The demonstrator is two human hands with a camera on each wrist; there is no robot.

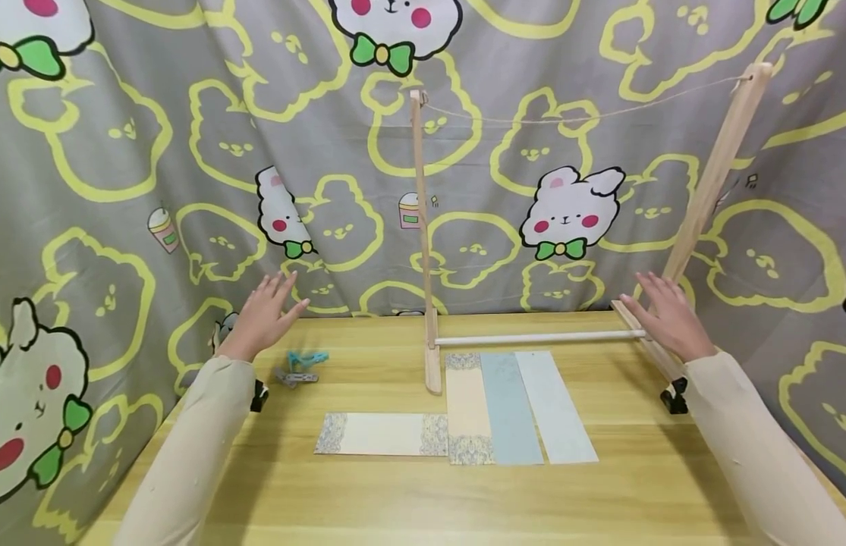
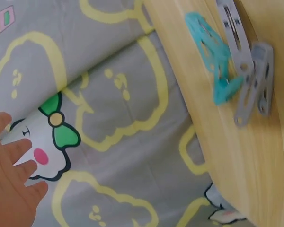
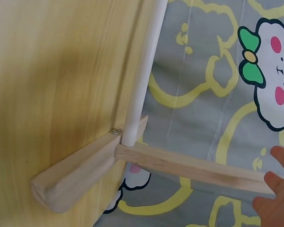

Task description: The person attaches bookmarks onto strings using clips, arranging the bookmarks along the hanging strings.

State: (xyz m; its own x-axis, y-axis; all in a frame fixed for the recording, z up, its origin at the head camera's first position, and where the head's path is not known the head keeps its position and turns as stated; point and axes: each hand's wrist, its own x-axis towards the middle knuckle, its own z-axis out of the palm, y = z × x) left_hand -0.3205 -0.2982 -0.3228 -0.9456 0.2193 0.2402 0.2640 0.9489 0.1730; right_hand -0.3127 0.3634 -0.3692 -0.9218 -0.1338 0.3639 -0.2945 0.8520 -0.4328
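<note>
My left hand (image 1: pixel 262 317) is raised over the table's left back side with fingers straight and spread, holding nothing. Nearest to it, on the table, lie a teal clip (image 1: pixel 308 358) and grey clips (image 2: pixel 244 66). On the right, my right hand (image 1: pixel 671 317) is also raised and empty, fingers extended. In the head view it overlaps the right foot of a wooden frame (image 1: pixel 716 174). A string (image 1: pixel 532 121) sags between the frame's two post tops, and a white rod (image 1: pixel 539 337) joins the posts low down.
Several paper strips lie on the table (image 1: pixel 368 500): a cream one with patterned ends (image 1: pixel 385 434) lies crosswise, beside a peach one (image 1: pixel 467 402), a blue one (image 1: pixel 511 409) and a pale one (image 1: pixel 558 409). A grey patterned curtain (image 1: pixel 341 152) hangs behind.
</note>
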